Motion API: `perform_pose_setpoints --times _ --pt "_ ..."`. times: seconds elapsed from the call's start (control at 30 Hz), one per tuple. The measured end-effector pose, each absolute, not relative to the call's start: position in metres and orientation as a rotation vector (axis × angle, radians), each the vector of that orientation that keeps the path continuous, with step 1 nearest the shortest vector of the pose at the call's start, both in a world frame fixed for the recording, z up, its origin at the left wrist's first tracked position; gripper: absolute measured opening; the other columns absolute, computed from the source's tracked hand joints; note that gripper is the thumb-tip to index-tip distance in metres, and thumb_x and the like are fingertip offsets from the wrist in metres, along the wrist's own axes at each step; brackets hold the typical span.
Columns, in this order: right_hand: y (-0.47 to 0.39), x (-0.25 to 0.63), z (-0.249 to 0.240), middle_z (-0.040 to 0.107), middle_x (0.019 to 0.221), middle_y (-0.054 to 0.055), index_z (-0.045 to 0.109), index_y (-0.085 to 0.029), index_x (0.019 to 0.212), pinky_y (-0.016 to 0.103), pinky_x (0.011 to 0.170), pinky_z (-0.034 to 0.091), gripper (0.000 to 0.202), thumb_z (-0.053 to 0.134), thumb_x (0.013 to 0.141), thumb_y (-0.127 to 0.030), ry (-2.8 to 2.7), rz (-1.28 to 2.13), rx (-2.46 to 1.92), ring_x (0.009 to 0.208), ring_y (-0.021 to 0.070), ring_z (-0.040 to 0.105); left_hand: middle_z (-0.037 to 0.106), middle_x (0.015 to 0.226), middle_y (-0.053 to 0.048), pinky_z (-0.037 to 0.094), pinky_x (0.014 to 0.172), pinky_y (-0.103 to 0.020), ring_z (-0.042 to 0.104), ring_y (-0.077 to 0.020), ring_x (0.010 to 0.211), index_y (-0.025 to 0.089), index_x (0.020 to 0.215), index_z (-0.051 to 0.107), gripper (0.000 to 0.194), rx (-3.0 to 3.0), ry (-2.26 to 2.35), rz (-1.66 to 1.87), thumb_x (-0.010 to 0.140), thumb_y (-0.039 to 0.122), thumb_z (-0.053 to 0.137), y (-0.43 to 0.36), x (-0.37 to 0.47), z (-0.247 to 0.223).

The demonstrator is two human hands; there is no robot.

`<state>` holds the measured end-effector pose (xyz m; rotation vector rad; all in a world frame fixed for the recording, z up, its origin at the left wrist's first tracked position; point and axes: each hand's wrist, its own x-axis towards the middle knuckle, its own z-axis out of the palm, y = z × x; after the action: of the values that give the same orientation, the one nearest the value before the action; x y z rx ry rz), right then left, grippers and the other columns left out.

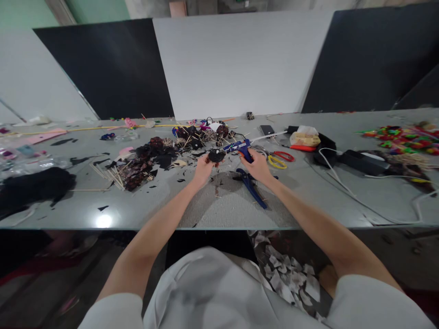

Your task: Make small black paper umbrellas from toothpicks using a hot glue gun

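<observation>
My left hand [203,170] pinches a small black craft piece [216,156], whose exact kind I cannot make out. In my right hand [256,164] is a blue glue gun [244,148], its nozzle end pointing left, close to the black piece. Blue-handled pliers or cutters [252,187] lie on the table just below the right hand. Yellow-handled scissors [277,161] and a red-handled tool [284,156] rest to its right. Left of my left hand sits a pile of dark brown material with thin wooden sticks [135,170].
Spiky stick-and-black pieces [194,136] cluster behind the hands. A tissue pack [305,137], a phone [266,130] and a white cable [356,196] lie to the right. Colourful pieces [404,139] are at far right, black fabric [37,187] at far left. White panels [240,64] stand behind.
</observation>
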<state>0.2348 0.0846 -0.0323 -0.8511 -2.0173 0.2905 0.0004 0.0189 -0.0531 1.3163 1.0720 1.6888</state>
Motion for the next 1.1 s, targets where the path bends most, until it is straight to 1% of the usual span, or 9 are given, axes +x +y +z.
perform_pose_setpoints --times 0.23,0.43,0.7,0.93,1.1 --pt "0.0841 0.2342 -0.0310 0.066 0.083 0.006 0.057 -0.023 0.088 0.035 0.073 0.042 0.022 0.058 0.092 -0.044 -2.006 0.295 -0.867 0.073 0.0229 0.055 0.076 0.079 -0.006 0.048 0.064 -0.028 0.057 -0.0136 0.062 0.019 0.078 0.068 0.004 1.328 1.048 1.738 0.080 0.022 0.070 0.0178 0.0027 -0.0498" --pt "0.0821 0.2347 -0.0289 0.066 0.084 0.006 0.059 -0.022 0.089 0.035 0.074 0.042 0.024 0.057 0.092 -0.046 -2.015 0.313 -0.874 0.075 0.0232 0.056 0.076 0.079 -0.005 0.047 0.065 -0.028 0.058 -0.0138 0.062 0.019 0.080 0.069 0.007 1.335 1.060 1.732 0.081 0.024 0.074 0.0164 0.0024 -0.0473" --pt "0.0826 0.2344 -0.0299 0.065 0.080 0.005 0.056 -0.023 0.086 0.035 0.071 0.042 0.023 0.057 0.093 -0.046 -2.015 0.306 -0.876 0.072 0.0224 0.054 0.074 0.079 -0.004 0.047 0.067 -0.029 0.059 -0.0149 0.066 0.020 0.079 0.069 0.005 1.307 1.117 1.717 0.080 0.021 0.074 0.0197 0.0007 -0.0505" --pt "0.0862 0.2347 -0.0334 0.065 0.081 0.005 0.057 -0.023 0.087 0.034 0.070 0.042 0.024 0.056 0.093 -0.046 -2.011 0.284 -0.859 0.073 0.0221 0.054 0.072 0.076 -0.004 0.046 0.067 -0.029 0.057 -0.0151 0.065 0.020 0.079 0.069 0.009 1.355 1.123 1.711 0.082 0.025 0.075 0.0189 -0.0008 -0.0503" --pt "0.0874 0.2350 -0.0347 0.062 0.078 0.003 0.055 -0.024 0.086 0.034 0.070 0.041 0.022 0.056 0.093 -0.044 -2.014 0.273 -0.853 0.072 0.0222 0.055 0.069 0.073 -0.003 0.046 0.066 -0.028 0.056 -0.0146 0.064 0.020 0.077 0.067 0.009 1.347 1.134 1.736 0.080 0.021 0.076 0.0198 -0.0011 -0.0504"
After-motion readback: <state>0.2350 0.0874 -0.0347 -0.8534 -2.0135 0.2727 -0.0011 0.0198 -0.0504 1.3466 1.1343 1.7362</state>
